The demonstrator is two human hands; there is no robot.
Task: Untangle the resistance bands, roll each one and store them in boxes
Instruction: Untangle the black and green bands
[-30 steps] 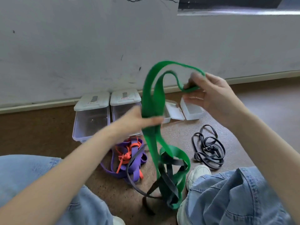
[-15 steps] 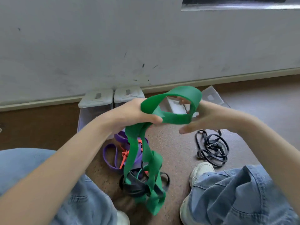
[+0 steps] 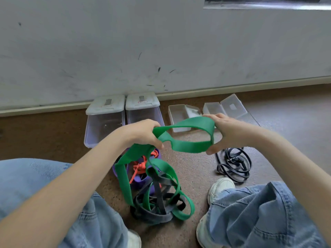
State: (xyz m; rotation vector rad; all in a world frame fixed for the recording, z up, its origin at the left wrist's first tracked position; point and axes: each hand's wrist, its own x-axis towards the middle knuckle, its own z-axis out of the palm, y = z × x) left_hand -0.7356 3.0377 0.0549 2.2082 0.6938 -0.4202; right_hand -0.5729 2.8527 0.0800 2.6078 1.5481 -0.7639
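Whereas a second earlier the green band (image 3: pixel 186 140) was raised high, at frame centre the left hand (image 3: pixel 141 133) and right hand (image 3: pixel 227 131) now gripped it, fingers curled, stretching a loop; its tail stayed knotted with the grey band (image 3: pixel 157 212) below, so untangling remained unfinished.

Green band (image 3: pixel 189 145), dark grey band (image 3: pixel 157 214), purple band (image 3: pixel 139 179), orange band (image 3: pixel 140 166)

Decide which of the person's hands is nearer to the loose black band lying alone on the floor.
Right. The right hand holds the green band just above the black band; the left hand grips the green band farther off, across the floor.
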